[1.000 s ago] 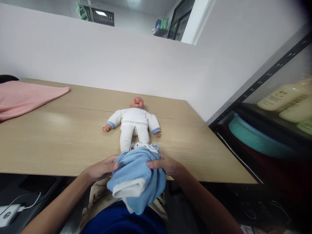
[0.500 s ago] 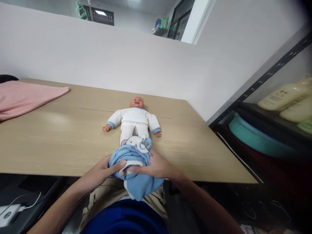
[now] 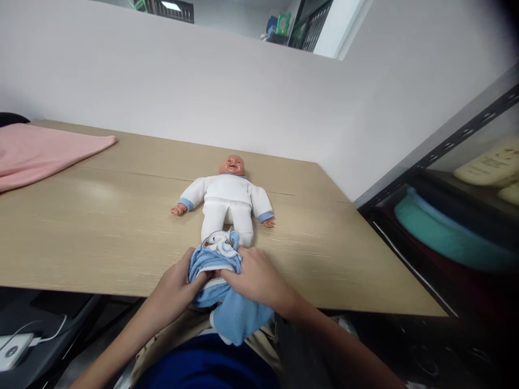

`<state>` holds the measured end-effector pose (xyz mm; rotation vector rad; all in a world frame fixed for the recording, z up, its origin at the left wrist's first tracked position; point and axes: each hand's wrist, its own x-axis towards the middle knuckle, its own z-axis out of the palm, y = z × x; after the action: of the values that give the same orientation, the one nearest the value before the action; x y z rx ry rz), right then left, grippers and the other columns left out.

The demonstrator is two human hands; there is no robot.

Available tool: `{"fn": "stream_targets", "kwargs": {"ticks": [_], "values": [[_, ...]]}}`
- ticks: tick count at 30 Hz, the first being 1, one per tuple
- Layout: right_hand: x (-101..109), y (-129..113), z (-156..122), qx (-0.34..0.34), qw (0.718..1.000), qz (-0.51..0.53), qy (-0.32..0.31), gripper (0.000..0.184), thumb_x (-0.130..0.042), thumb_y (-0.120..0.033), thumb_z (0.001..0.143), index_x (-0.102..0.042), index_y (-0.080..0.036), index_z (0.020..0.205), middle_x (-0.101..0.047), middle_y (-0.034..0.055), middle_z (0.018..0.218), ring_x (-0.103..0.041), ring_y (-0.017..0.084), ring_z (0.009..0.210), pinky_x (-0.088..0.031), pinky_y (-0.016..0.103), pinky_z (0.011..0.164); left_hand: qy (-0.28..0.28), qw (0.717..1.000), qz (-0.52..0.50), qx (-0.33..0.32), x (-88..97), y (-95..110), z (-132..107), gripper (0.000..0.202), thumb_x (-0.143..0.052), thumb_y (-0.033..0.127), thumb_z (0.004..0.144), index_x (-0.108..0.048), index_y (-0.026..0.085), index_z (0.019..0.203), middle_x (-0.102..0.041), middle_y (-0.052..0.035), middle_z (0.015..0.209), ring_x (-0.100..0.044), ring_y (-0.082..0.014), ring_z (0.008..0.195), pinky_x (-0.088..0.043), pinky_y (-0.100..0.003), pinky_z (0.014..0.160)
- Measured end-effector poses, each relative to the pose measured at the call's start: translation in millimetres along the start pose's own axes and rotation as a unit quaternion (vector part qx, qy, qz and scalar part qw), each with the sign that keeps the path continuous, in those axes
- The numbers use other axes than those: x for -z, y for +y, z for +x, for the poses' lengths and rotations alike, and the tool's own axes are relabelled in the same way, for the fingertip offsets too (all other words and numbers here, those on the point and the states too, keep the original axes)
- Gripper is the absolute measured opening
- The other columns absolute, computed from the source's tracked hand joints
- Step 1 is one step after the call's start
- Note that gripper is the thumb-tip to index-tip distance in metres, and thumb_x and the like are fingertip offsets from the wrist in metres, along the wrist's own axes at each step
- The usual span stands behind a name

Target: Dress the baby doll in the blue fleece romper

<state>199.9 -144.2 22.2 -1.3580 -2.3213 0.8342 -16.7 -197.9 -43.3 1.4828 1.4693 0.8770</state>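
Observation:
A baby doll [image 3: 229,192] in a white outfit with blue cuffs lies on its back on the table, head away from me, arms spread. Just beyond its feet, at the table's front edge, a blue terry garment [image 3: 243,316] with white trim and a white animal patch is bunched up between my hands. My left hand [image 3: 178,281] grips its left side, thumb at the trimmed opening. On the opposite side my right hand [image 3: 259,278] holds it the same way, thumb tucked into the opening. The doll's feet are hidden behind the cloth.
A pink cloth [image 3: 48,151] lies at the left of the wooden table [image 3: 113,237]. At the right, a shelf rack holds a teal basin [image 3: 450,232] and pale bottles [image 3: 490,162]. A white device with a cable [image 3: 16,348] sits below the table at left.
My hands have drawn closer together, and the garment's opening has narrowed, with both thumbs deeper in it. The camera view has shifted slightly. The doll lies as before.

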Motion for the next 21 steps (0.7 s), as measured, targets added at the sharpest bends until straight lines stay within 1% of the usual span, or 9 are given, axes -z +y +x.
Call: {"fn": "stream_targets", "kwargs": {"ticks": [4,6,8,10,12,14,17,19,21], "values": [[-5.4,6.8,5.7,-0.018,1.0,-0.018,0.001,0.008,-0.079,-0.027,0.097,-0.082,-0.021,0.101,-0.088,0.0101,0.105,-0.079,0.029,0.095,-0.052,0.035,0.084,0.041,0.997,0.057,-0.013,-10.2,-6.7,8.4,0.033,-0.057,0.053,0.104,-0.061,0.023,0.118,-0.081,-0.0107,0.106,-0.075,-0.0377,0.101,-0.057,-0.05,0.091],[-7.0,12.2,9.6,-0.038,0.999,-0.028,0.007,0.012,-0.079,-0.031,0.097,-0.082,-0.02,0.103,-0.088,0.0121,0.106,-0.079,0.031,0.096,-0.053,0.038,0.086,0.056,0.995,0.085,-0.017,-13.5,-6.1,13.9,0.029,-0.056,0.051,0.103,-0.06,0.024,0.113,-0.079,-0.0104,0.102,-0.072,-0.0387,0.099,-0.055,-0.05,0.089],[-8.7,19.8,14.4,-0.05,0.998,-0.042,0.022,0.017,-0.081,-0.034,0.097,-0.082,-0.019,0.106,-0.086,0.0133,0.107,-0.079,0.033,0.1,-0.055,0.041,0.092,0.069,0.992,0.105,-0.02,-15.3,-5.3,21.2,0.026,-0.056,0.048,0.102,-0.06,0.025,0.113,-0.077,-0.01,0.102,-0.069,-0.0396,0.101,-0.054,-0.05,0.09],[-10.7,28.9,19.6,-0.023,0.997,-0.058,0.052,0.02,-0.083,-0.033,0.097,-0.081,-0.018,0.11,-0.083,0.0154,0.116,-0.076,0.035,0.113,-0.057,0.045,0.101,0.082,0.989,0.12,-0.025,-15.7,-4.6,30.1,0.025,-0.058,0.046,0.102,-0.06,0.026,0.116,-0.077,-0.0093,0.102,-0.068,-0.0397,0.103,-0.052,-0.049,0.091],[-12.0,37.6,24.6,0.031,0.993,-0.073,0.083,0.018,-0.085,-0.032,0.096,-0.08,-0.017,0.105,-0.078,0.0183,0.127,-0.069,0.038,0.128,-0.055,0.048,0.112,0.089,0.987,0.13,-0.034,-14.6,-3.4,38.7,0.023,-0.059,0.044,0.102,-0.059,0.026,0.117,-0.077,-0.0079,0.102,-0.068,-0.0388,0.102,-0.051,-0.049,0.094],[-11.2,43.5,28.3,0.066,0.991,-0.082,0.088,0.016,-0.085,-0.032,0.096,-0.079,-0.018,0.095,-0.078,0.0183,0.124,-0.066,0.038,0.129,-0.055,0.05,0.114,0.089,0.985,0.142,-0.044,-12.0,-1.2,45.0,0.018,-0.06,0.042,0.102,-0.059,0.027,0.112,-0.076,-0.0057,0.097,-0.069,-0.0376,0.098,-0.049,-0.049,0.097],[-5.2,44.4,30.0,0.043,0.993,-0.098,0.051,0.018,-0.085,-0.035,0.096,-0.078,-0.018,0.094,-0.08,0.0155,0.107,-0.069,0.036,0.113,-0.057,0.051,0.107,0.072,0.985,0.148,-0.048,-6.8,1.5,47.0,0.016,-0.06,0.042,0.1,-0.059,0.027,0.106,-0.074,-0.0042,0.094,-0.07,-0.0371,0.095,-0.048,-0.049,0.098],[1.0,41.0,29.2,0.014,0.993,-0.116,0.012,0.022,-0.085,-0.039,0.096,-0.078,-0.017,0.095,-0.081,0.0164,0.106,-0.07,0.037,0.108,-0.057,0.052,0.105,0.051,0.988,0.139,-0.032,-3.8,0.3,43.8,0.018,-0.06,0.043,0.101,-0.06,0.027,0.109,-0.074,-0.0056,0.1,-0.069,-0.0378,0.099,-0.049,-0.047,0.094],[6.6,36.7,27.5,0.002,0.991,-0.128,-0.03,0.024,-0.083,-0.04,0.097,-0.079,-0.016,0.097,-0.082,0.0169,0.106,-0.072,0.038,0.107,-0.056,0.053,0.106,0.033,0.989,0.14,-0.019,-2.3,-4.1,38.7,0.021,-0.062,0.043,0.101,-0.061,0.027,0.115,-0.075,-0.0072,0.105,-0.068,-0.0394,0.106,-0.05,-0.045,0.092]]}}
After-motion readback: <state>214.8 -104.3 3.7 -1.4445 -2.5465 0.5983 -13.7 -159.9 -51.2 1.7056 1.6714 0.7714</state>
